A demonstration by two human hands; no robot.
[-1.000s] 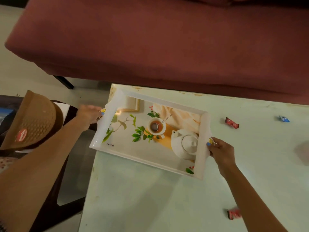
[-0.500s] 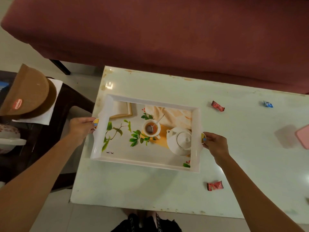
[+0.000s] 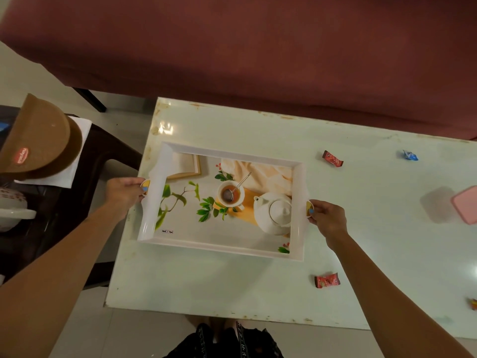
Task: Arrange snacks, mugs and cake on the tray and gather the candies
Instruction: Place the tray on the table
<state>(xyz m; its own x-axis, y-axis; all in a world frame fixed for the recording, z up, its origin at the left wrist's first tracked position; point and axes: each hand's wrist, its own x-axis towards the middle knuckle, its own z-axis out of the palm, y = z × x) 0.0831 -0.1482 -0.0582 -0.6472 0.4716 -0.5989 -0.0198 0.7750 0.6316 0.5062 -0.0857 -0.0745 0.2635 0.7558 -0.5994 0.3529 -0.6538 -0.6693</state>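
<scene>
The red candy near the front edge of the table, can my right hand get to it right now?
Probably yes: the red candy lies on bare table just below the right hand, nothing between, but that hand must first release the tray.

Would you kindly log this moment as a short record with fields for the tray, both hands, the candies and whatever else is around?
tray: white tray with a printed teapot picture, on the left part of the white table, nothing loaded on it
left hand: left hand grips the tray's left handle
right hand: right hand grips the right handle
candies: red candy, blue candy, second red candy, all loose on the table right of the tray
other: pink object at the right edge; brown lid on the side table at left
</scene>
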